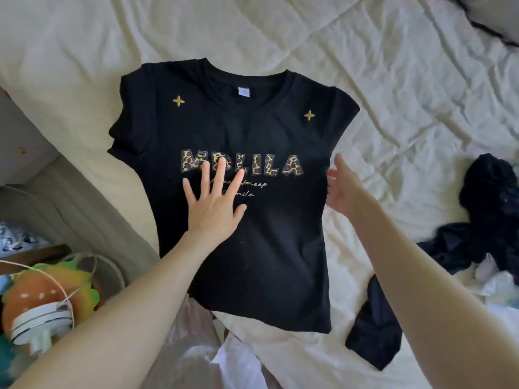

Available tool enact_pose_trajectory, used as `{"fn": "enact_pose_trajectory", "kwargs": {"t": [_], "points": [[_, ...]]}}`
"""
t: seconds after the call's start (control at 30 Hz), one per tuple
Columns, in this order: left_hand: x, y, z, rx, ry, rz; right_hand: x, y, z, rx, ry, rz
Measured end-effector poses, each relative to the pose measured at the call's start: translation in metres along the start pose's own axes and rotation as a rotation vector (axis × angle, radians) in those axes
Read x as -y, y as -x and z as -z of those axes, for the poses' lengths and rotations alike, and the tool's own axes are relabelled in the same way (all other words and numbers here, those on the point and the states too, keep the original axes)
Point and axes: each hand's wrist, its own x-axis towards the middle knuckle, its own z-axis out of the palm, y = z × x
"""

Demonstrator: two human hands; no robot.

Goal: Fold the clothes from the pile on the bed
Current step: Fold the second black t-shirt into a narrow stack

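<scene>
**black tee laid flat on bed, both hands at its middle**

head view: black short-sleeved cotton t-shirt (252, 248) lies front-up and spread flat on the cream wrinkled bed sheet (393, 88), neck away from the camera, hem toward it. both short sleeves out to the sides. chest print in leopard-pattern block letters, thin gold script just below it, one small yellow star near each shoulder, white neck label inside the collar.

left hand (213, 203) is palm-down on the tee, fingers fanned out, fingertips overlapping the lower edge of the letters and covering part of the script. nothing pinched.

right hand (341, 186) is at the tee's right side edge, level with the print, fingers loosely extended and apart. whether it grips the fabric edge or only touches it: cannot tell.

right of the tee: heap of dark navy clothes (488, 209) on the sheet, white fabric under its near side. one dark piece (373, 332) lies apart, just off the tee's lower right corner.

left of the tee, off the bed edge: orange and green plush toy (42, 287), white round device (42, 321) with a cable resting against it.
</scene>
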Motion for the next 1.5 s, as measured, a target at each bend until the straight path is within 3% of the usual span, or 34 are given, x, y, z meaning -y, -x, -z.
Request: {"fn": "enact_pose_trajectory", "kwargs": {"t": [0.07,0.17,0.33,0.47,0.6,0.67,0.73,0.83,0.87,0.93,1.0,1.1,1.17,1.3,1.4,1.5], "points": [[0.004,-0.004,-0.006,0.017,-0.019,0.011,0.011,-0.004,-0.001,0.097,-0.221,-0.077],[0.007,-0.005,-0.005,0.049,-0.041,0.010,0.023,0.000,0.006,0.093,-0.572,-0.072],[0.002,-0.005,-0.001,0.086,-0.069,0.035,0.027,0.015,0.032,0.016,-0.817,0.058],[0.000,-0.006,0.001,0.096,-0.091,0.047,0.024,0.016,0.031,-0.072,-0.478,-0.071],[0.000,-0.006,0.001,0.092,-0.092,0.046,0.035,0.021,0.020,-0.011,-0.067,0.038],[-0.001,-0.005,0.005,0.110,-0.094,0.042,0.034,0.024,0.011,-0.093,0.082,0.205],[-0.002,-0.004,0.011,0.104,-0.056,0.034,0.024,0.031,-0.003,-0.216,0.286,0.523],[-0.005,-0.005,0.029,-0.147,0.210,0.079,-0.009,0.048,-0.021,-0.219,0.759,1.098],[-0.005,-0.009,0.036,-0.245,0.362,0.135,-0.021,0.049,-0.024,-0.149,0.952,1.164],[-0.004,-0.023,0.055,-0.339,0.661,0.240,-0.041,0.049,-0.023,-0.027,1.221,1.079],[-0.007,-0.041,0.075,-0.350,0.762,0.227,-0.049,0.048,-0.016,-0.053,1.187,1.015],[-0.023,-0.077,0.102,-0.323,0.716,0.055,-0.041,0.047,-0.011,-0.297,0.996,1.036],[-0.041,-0.103,0.114,-0.235,0.700,-0.007,-0.031,0.041,-0.012,-0.374,0.964,0.923],[-0.075,-0.146,0.118,-0.037,0.617,0.116,-0.021,0.024,-0.017,-0.337,0.947,0.723],[-0.087,-0.161,0.115,-0.141,0.468,0.206,-0.024,0.019,-0.024,-0.340,0.953,0.719],[-0.094,-0.169,0.110,-0.107,0.631,0.129,-0.027,0.015,-0.022,-0.304,0.901,0.684]]}}
